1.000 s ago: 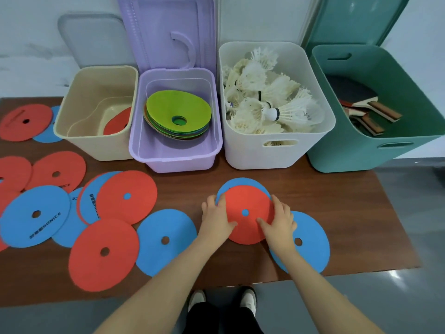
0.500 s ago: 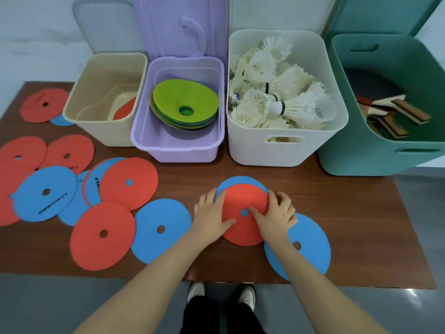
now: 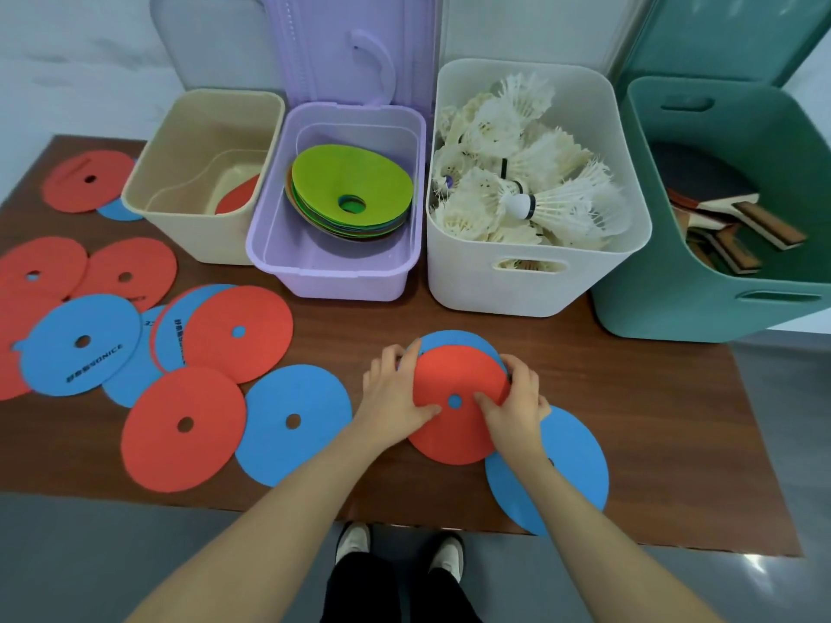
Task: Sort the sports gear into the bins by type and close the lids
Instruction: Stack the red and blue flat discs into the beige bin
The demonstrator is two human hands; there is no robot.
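Note:
A red flat disc lies on a blue disc near the table's front middle. My left hand pinches the red disc's left edge, thumb on top. My right hand grips its right edge with curled fingers. Another blue disc lies under my right wrist. Several more red and blue discs are spread over the left of the table. Along the back stand a beige bin holding one red disc, a purple bin of cone markers, a white bin of shuttlecocks and a green bin of paddles.
All the bins' lids stand propped against the wall behind them: grey, purple and green. The brown table ends just in front of my hands, with grey floor and my shoes below.
My fingers have curled tighter round the red disc's edges, the right hand most. The camera has shifted, so the bins sit closer and the table's front edge shows.

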